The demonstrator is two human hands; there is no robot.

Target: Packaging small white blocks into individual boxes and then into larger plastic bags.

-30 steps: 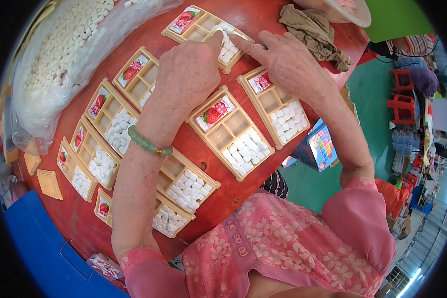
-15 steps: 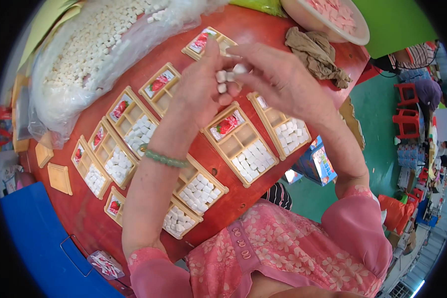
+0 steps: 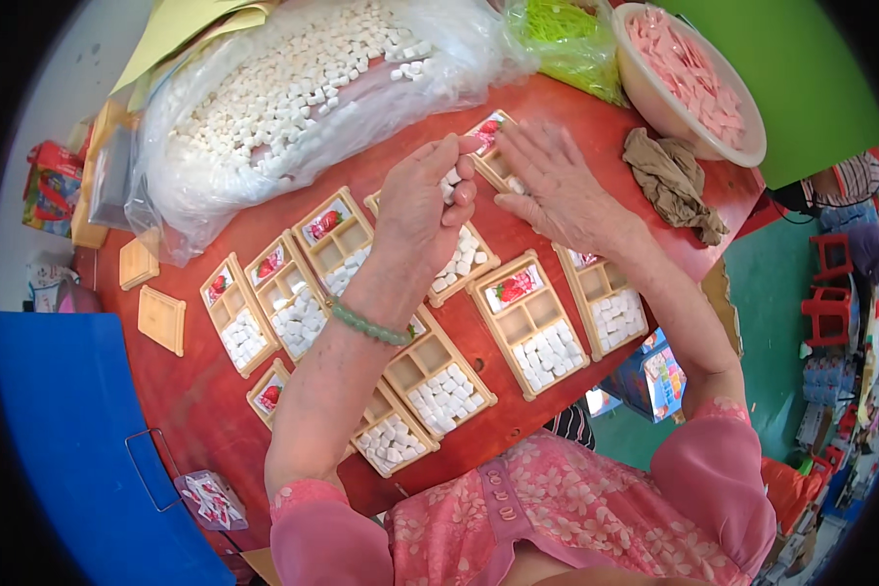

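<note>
My left hand (image 3: 422,203), with a green bead bracelet (image 3: 369,324) on its wrist, is closed around several small white cubes (image 3: 448,184). To its right, my right hand (image 3: 568,195) reaches over the far wooden tray (image 3: 495,168), fingers stretched and slightly blurred. A few white pieces show in that tray beside the thumb. Nearer, several divided trays, such as this wooden tray (image 3: 542,327), have a strawberry picture in one compartment and white cubes in the largest. My left forearm hides parts of the trays beneath it.
A big clear plastic bag (image 3: 181,200) of white cubes lies along the back left. At the back right are a bag of green strips (image 3: 571,39), a bowl (image 3: 752,142) of pink pieces and a brown cloth (image 3: 666,181). Small wooden pieces (image 3: 161,320) lie at left.
My right hand has moved away from the left hand and over the far tray, its fingers now straightened. My left hand has curled around the cubes. The whole view has shifted.
</note>
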